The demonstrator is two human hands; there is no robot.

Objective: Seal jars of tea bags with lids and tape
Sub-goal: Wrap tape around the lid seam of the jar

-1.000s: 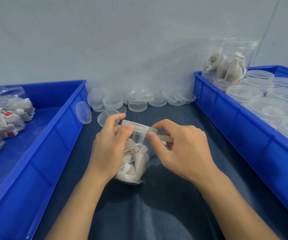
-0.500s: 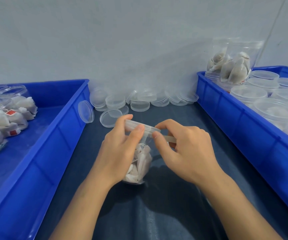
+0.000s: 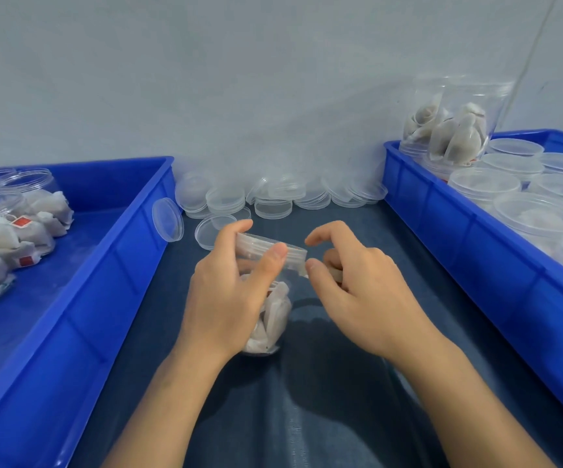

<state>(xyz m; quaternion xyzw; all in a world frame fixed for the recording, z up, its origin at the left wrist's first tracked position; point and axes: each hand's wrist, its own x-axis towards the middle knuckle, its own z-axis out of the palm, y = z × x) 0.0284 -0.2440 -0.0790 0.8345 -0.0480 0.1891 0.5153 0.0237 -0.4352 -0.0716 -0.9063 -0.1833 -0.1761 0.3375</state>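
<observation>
A clear plastic jar filled with white tea bags stands tilted on the dark table between two blue trays. A clear lid sits on its top. My left hand wraps around the jar, thumb pressed on the lid's rim. My right hand is just right of the lid, pinching a short strip of tape whose end touches the lid's edge, with the index finger raised above it.
A pile of loose clear lids lies at the back against the wall. The left blue tray holds open jars of tea bags. The right blue tray holds several lidded jars, with two stacked at its back corner.
The jar, lid and both hands have stayed in place. My right index finger has lifted off the lid, and the tape strip now shows less between my fingers.
</observation>
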